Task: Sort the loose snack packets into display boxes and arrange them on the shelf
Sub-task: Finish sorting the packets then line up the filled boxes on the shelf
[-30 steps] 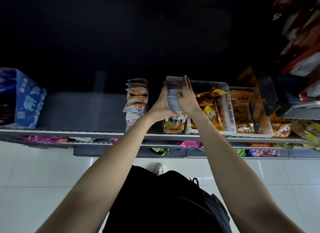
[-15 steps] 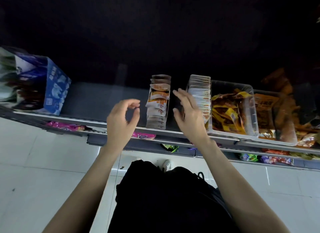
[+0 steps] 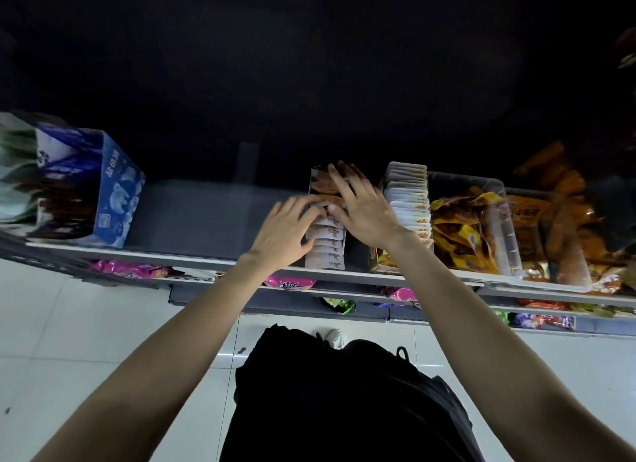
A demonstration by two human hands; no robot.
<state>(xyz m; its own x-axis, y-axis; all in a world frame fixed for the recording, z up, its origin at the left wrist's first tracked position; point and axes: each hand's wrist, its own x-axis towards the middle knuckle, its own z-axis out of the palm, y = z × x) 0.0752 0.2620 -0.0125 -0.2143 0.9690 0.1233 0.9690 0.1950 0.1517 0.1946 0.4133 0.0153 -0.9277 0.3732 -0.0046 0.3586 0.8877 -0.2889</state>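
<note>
A narrow row of white-and-orange snack packets stands upright on the grey shelf. My left hand rests against the row's left side, fingers laid over the packet tops. From the right, my right hand lies over the same row with its fingers spread and straight, covering the far packets. Neither hand holds a loose packet. Just to the right stands a second row of white packets, packed upright in a display box.
Two clear plastic bins sit further right, one with yellow-orange packets, the other with orange ones. A blue carton stands at the shelf's left end. Pink packets lie on lower shelves. White floor tiles are below.
Both hands left the right-hand row of white packets, drew back, then moved left and forward onto the white-and-orange row. The camera view shifted left.
</note>
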